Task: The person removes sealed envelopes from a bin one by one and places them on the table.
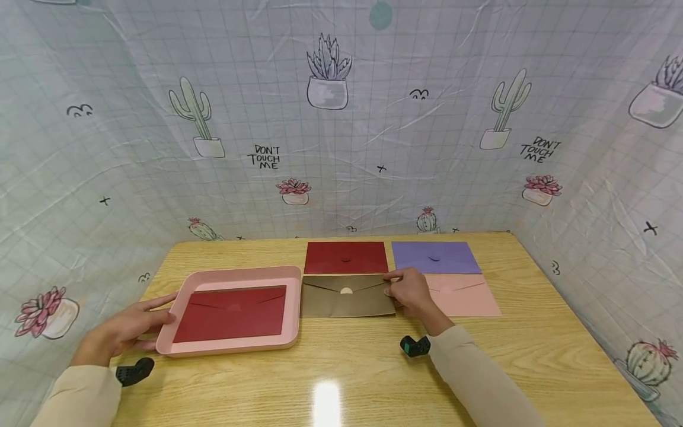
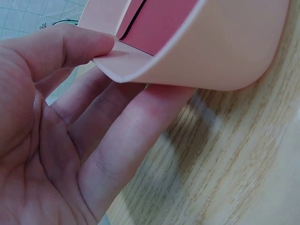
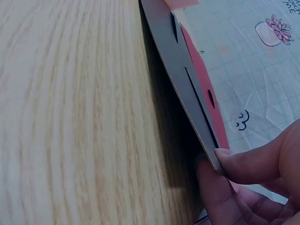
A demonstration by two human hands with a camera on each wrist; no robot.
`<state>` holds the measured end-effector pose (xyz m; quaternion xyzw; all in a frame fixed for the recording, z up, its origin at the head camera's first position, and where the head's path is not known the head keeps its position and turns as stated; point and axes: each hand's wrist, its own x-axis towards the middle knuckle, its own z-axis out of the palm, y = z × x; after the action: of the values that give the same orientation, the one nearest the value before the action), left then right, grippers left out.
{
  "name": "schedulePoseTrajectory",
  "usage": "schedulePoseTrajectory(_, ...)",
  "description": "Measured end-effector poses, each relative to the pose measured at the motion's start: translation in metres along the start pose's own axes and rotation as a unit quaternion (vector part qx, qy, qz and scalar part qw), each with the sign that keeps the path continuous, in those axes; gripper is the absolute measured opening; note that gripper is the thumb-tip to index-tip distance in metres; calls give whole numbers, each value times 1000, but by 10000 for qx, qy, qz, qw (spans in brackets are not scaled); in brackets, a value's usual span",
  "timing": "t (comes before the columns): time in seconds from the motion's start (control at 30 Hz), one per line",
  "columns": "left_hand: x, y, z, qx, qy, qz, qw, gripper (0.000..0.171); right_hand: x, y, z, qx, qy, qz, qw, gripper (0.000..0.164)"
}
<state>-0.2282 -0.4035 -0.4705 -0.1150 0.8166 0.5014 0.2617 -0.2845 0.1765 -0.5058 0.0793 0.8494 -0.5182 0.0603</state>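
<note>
At the left, my left hand [image 1: 127,327] holds the end of a pink tray [image 1: 293,308]. In the left wrist view the thumb lies on the rim and the fingers reach beneath the tray. A dark red envelope [image 1: 235,323] lies flat inside it. My right hand [image 1: 413,292] pinches the right edge of a brown envelope [image 1: 328,302] between thumb and fingers. The right wrist view shows this envelope's near edge raised off the wood, with shadow under it. Its left end lies right beside the tray's right wall.
Behind the brown envelope lies another dark red envelope [image 1: 345,252]. A purple envelope [image 1: 453,256] is at the back right, with a light pink envelope [image 1: 469,299] in front of it, partly covered by my right hand. Patterned cloth [image 1: 373,130] surrounds the wooden table [image 1: 256,391].
</note>
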Motion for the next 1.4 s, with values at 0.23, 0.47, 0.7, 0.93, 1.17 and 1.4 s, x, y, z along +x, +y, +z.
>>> schedulePoseTrajectory(0.23,-1,1,1,37,39,-3,10000,86,3,3,1,59,-28,-4,10000,35)
schedulePoseTrajectory(0.47,-1,0,1,31,33,28,10000,86,1,1,0,-217,44,-186,9996,36)
schedulePoseTrajectory(0.7,-1,0,1,29,20,47,10000,86,-1,-1,-2,-770,223,-411,9959,35)
schedulePoseTrajectory(0.93,-2,2,2,34,54,8,10000,86,-1,-2,-1,-1112,301,-407,9925,34)
schedulePoseTrajectory(1.17,-2,1,2,21,28,4,10000,85,-1,-2,-3,-1216,306,-386,9913,34)
schedulePoseTrajectory(1.4,-1,1,2,55,64,-5,10000,85,0,-3,-7,-1654,390,-592,9837,32)
